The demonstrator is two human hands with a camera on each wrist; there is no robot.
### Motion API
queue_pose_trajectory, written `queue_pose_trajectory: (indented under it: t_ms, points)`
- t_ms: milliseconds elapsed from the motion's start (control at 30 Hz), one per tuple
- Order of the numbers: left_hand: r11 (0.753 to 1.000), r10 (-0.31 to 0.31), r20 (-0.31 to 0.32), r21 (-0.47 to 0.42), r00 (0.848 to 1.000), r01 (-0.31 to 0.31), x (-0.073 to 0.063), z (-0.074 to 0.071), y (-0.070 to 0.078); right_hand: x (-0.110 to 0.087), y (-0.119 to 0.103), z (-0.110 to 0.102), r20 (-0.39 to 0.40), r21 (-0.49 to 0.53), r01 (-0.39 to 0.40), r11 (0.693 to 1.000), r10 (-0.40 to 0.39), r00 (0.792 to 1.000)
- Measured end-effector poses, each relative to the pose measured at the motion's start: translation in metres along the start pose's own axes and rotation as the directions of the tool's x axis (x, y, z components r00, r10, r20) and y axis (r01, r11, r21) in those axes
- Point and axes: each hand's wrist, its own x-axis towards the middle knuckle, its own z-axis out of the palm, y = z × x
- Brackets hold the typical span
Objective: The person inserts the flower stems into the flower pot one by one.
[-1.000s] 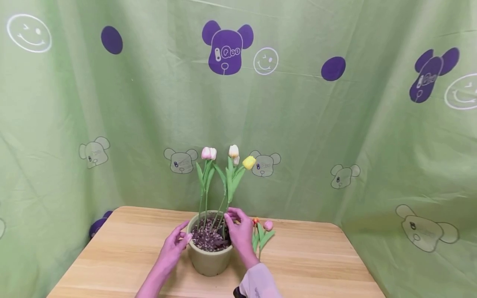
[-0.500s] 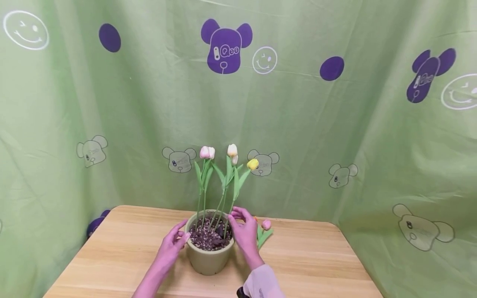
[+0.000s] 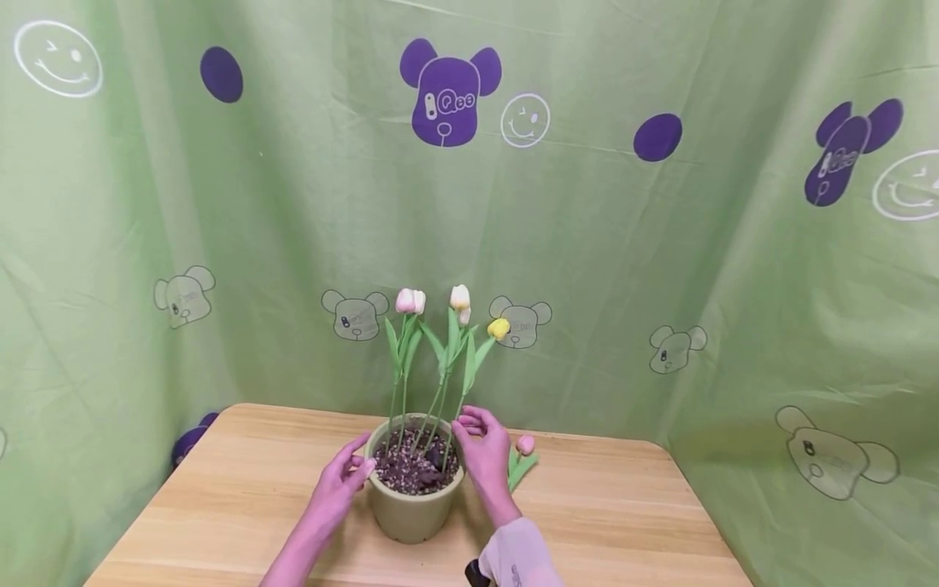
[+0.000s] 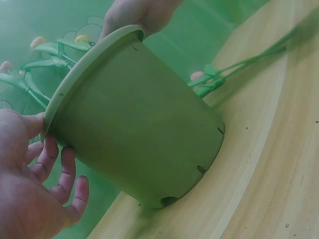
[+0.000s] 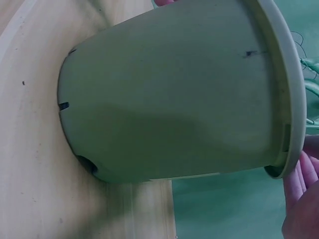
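An olive-green flower pot (image 3: pixel 411 518) filled with dark, speckled soil (image 3: pixel 411 473) stands upright on the table. My left hand (image 3: pixel 339 485) grips its left rim, thumb above and fingers curled beneath, as the left wrist view shows (image 4: pixel 35 169). At the right rim, my right hand (image 3: pixel 486 448) pinches the stem of a yellow tulip (image 3: pixel 499 329) low down, its fingertips partly hidden. That tulip leans right, with its stem in the soil. Pinkish-white tulips (image 3: pixel 409 302) and cream tulips (image 3: pixel 460 297) also stand in the pot. The right wrist view mostly shows the pot wall (image 5: pixel 169 99).
A pink tulip (image 3: pixel 525 444) lies on the wooden table (image 3: pixel 609 505) to the right of the pot, partly behind my right hand. A green patterned curtain (image 3: pixel 587 244) hangs around the table's back and sides.
My right hand has moved slightly right, and the yellow tulip now leans further right and sits lower. The orange-red flower on the table is now hidden behind the hand. My left hand stays at the rim.
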Motion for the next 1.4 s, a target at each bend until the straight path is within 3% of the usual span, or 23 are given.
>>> queue_pose_trajectory:
  t_ms: [333,567,967,1233,1400]
  points:
    - [1.000,0.001,0.007,0.013,1.000,-0.001,-0.002,0.004,-0.002,0.001,-0.001,-0.009,-0.015,-0.002,-0.051,0.999,0.051,0.999]
    - [1.000,-0.002,0.004,0.010,1.000,0.002,-0.002,0.004,-0.001,0.003,-0.004,-0.019,-0.026,-0.011,-0.044,0.999,0.044,0.999]
    - [1.000,-0.005,0.004,0.012,1.000,0.005,-0.003,0.003,-0.002,0.006,-0.006,-0.047,0.013,0.126,-0.103,0.987,0.102,0.995]
    - [1.000,0.005,0.006,0.016,1.000,-0.005,-0.001,0.001,-0.003,0.004,0.018,-0.086,0.018,0.088,-0.206,0.975,0.205,0.979]
    - [1.000,0.000,0.002,0.019,1.000,0.000,-0.001,0.000,-0.002,-0.007,0.046,-0.103,0.017,0.026,-0.307,0.951,0.307,0.952]
